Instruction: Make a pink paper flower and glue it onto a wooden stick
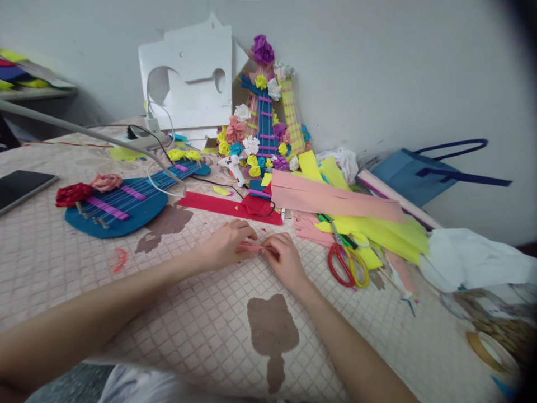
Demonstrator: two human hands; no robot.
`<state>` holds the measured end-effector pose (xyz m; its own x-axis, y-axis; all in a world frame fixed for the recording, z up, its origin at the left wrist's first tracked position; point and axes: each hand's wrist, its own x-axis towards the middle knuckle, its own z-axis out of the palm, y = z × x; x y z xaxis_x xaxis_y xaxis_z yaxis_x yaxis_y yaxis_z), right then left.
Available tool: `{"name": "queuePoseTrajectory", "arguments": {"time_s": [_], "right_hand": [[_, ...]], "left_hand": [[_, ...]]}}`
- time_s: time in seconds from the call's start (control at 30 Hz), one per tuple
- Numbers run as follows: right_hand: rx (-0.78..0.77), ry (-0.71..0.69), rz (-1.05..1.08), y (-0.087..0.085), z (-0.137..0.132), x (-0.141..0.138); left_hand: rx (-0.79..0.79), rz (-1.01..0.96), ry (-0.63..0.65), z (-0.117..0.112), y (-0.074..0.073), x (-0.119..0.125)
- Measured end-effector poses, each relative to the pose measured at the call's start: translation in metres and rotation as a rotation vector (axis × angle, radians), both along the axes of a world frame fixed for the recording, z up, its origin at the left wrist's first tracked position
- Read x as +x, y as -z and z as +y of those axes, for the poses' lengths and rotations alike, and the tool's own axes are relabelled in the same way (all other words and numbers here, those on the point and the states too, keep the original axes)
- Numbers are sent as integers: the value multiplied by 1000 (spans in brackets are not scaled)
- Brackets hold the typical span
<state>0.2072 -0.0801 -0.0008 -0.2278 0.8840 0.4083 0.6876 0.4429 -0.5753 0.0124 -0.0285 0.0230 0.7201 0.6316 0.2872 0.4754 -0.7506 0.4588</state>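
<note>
A small folded strip of pink crepe paper (pixel 250 247) is stretched between my two hands above the table. My left hand (pixel 229 244) is closed on its left end, the fingers curled over it. At the other end, my right hand (pixel 285 260) pinches the strip between thumb and fingertips. Just behind the hands lies a long red strip (pixel 226 207). A wide pink paper sheet (pixel 335 196) and yellow paper (pixel 386 232) spread to the right. Scissors (pixel 342 257) with red and yellow handles rest near my right hand.
A blue guitar-shaped craft (pixel 121 204) with paper roses lies at left, beside a phone (pixel 25 187). Flower-covered guitar crafts (pixel 264 123) lean on the wall behind a glue gun (pixel 234 169). A blue bag (pixel 413 176), white plastic (pixel 478 257) and a tape roll (pixel 490 351) are at right.
</note>
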Motion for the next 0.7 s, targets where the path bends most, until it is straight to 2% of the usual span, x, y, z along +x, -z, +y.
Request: {"name": "queuePoseTrajectory", "arguments": {"time_s": [0.1, 0.37, 0.7], "right_hand": [[1, 2, -4, -1, 0, 0], [9, -10, -6, -1, -1, -1], [-18, 18, -89, 3, 3, -5]], "left_hand": [[36, -12, 5, -3, 5, 5], [0, 1, -46, 0, 11, 6], [-31, -44, -64, 0, 12, 7]]}}
